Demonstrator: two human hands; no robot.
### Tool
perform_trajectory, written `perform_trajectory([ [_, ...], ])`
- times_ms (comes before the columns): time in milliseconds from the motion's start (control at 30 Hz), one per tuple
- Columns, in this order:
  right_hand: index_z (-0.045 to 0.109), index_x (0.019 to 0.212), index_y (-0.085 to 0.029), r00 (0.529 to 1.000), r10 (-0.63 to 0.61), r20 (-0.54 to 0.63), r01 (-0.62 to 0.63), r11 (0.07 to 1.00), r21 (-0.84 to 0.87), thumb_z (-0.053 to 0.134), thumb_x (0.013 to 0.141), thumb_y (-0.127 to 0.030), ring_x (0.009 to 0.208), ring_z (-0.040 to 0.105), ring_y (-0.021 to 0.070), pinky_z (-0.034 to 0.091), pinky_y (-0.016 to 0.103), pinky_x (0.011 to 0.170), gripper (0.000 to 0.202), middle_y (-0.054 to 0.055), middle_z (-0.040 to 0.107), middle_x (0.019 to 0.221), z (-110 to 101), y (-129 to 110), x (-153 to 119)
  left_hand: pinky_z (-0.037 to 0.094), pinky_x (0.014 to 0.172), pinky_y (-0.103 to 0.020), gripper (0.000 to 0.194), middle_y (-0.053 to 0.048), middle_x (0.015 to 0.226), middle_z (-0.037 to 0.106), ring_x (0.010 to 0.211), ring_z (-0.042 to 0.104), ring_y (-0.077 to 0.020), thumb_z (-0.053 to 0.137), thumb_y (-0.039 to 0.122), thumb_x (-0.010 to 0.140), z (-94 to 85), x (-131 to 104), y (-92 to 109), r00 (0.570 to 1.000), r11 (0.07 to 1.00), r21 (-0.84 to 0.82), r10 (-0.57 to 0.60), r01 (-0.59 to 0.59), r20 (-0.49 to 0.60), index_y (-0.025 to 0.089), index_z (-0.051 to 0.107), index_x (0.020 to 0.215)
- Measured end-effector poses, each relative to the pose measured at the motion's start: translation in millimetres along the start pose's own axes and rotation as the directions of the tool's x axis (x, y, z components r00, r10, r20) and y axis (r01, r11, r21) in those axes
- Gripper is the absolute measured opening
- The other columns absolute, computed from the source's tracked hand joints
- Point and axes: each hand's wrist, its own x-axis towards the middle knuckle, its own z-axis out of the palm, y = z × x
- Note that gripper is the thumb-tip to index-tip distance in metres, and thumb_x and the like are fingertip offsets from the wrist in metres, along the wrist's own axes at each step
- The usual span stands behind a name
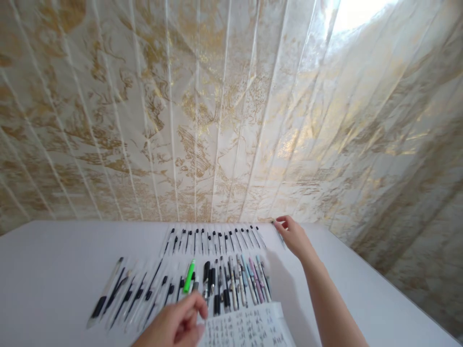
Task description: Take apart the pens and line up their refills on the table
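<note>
On a white table [54,260] lie two rows of pens. The far row [213,238] holds several clear pens with black tips. The near row [188,284] holds several black, green and pastel pens. My right hand [294,236] reaches to the far right end of the back row and pinches a clear pen [280,237] close to the wall. My left hand [177,325] hovers at the near edge, fingers curled, right by the green pen [188,276] and a black one; whether it holds anything is unclear.
A sheet of paper with handwriting [249,327] lies at the near edge, below the pens. A white and gold patterned panelled wall [217,120] rises straight behind the table. The table's right edge [379,274] runs diagonally.
</note>
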Motion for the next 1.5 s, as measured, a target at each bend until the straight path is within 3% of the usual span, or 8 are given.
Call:
perform_trajectory([
  [167,0.055,0.103,-0.020,0.984,-0.168,-0.059,0.177,0.919,0.352,0.043,0.086,-0.048,0.054,0.053,0.0144,0.040,0.026,0.051,0.036,0.000,0.059,0.070,-29,-39,-32,0.035,0.060,-0.023,0.017,0.002,0.070,0.054,0.064,0.050,-0.0147,0.043,0.032,0.077,-99.1,43,-21,0.908,0.914,0.367,-0.004,0.173,-0.419,0.021,0.052,0.086],
  [300,0.055,0.100,-0.020,0.976,-0.211,-0.046,0.206,0.843,0.497,0.047,0.084,-0.047,0.050,0.047,0.0124,0.038,0.024,0.048,0.032,-0.002,0.054,0.065,-39,-49,-48,0.034,0.054,-0.026,0.006,0.000,0.055,0.052,0.054,0.051,-0.0176,0.049,0.024,0.064,-145.1,76,-37,0.857,0.849,0.400,-0.111,0.345,-0.504,0.020,0.047,0.059],
  [500,0.055,0.101,-0.019,0.982,-0.180,-0.053,0.181,0.836,0.517,0.049,0.083,-0.047,0.049,0.046,0.0115,0.038,0.024,0.047,0.034,-0.002,0.053,0.064,-50,-40,-52,0.030,0.044,-0.029,0.025,0.002,0.028,0.033,0.032,0.039,-0.0175,0.049,0.020,0.061,-138.2,90,-36,0.860,0.812,0.385,-0.255,0.438,-0.442,0.023,0.038,0.038],
  [833,0.056,0.095,-0.019,0.968,-0.250,0.011,0.205,0.816,0.541,0.049,0.086,-0.040,0.050,0.045,0.0101,0.037,0.021,0.045,0.024,-0.003,0.051,0.062,-45,-59,-59,0.031,0.046,-0.029,0.031,0.003,0.034,0.028,0.034,0.035,-0.0136,0.046,0.033,0.070,-152.9,81,-36,0.844,0.863,0.278,-0.263,0.423,-0.467,0.022,0.035,0.043],
  [1033,0.056,0.090,-0.018,0.848,-0.403,0.345,0.030,0.686,0.727,0.050,0.086,-0.039,0.042,0.041,0.0059,0.032,0.016,0.036,0.022,-0.005,0.051,0.059,9,-99,-75,0.023,0.042,-0.021,0.034,0.007,0.056,0.036,0.045,0.030,-0.0086,0.045,0.053,0.077,-90.6,45,34,0.987,0.993,0.074,-0.077,0.088,-0.139,0.019,0.049,0.077],
  [1167,0.049,0.079,-0.019,0.761,-0.487,0.429,-0.111,0.553,0.825,0.052,0.085,-0.046,0.035,0.037,0.0047,0.029,0.016,0.032,0.028,-0.008,0.046,0.050,32,-117,-88,0.024,0.048,-0.022,0.030,0.006,0.059,0.038,0.053,0.031,-0.0096,0.049,0.048,0.079,-60.0,30,66,0.997,0.997,0.042,0.071,-0.070,-0.012,0.018,0.052,0.077],
  [1333,0.042,0.071,-0.021,0.832,-0.406,0.379,-0.158,0.481,0.862,0.053,0.083,-0.047,0.034,0.030,0.0040,0.028,0.015,0.032,0.031,-0.010,0.040,0.045,22,-112,-83,0.032,0.056,-0.023,0.023,0.004,0.063,0.050,0.061,0.046,-0.0138,0.055,0.043,0.074,-104.3,46,30,0.984,0.934,0.351,-0.003,0.067,-0.179,0.019,0.057,0.074],
  [1500,0.042,0.070,-0.021,0.847,-0.391,0.361,-0.149,0.477,0.866,0.055,0.082,-0.046,0.036,0.028,0.0042,0.028,0.016,0.032,0.031,-0.011,0.038,0.045,11,-103,-76,0.031,0.056,-0.027,0.015,-0.002,0.058,0.055,0.062,0.052,-0.0204,0.058,0.032,0.063,-142.9,77,-27,0.850,0.773,0.478,-0.145,0.417,-0.507,0.020,0.051,0.059],
])
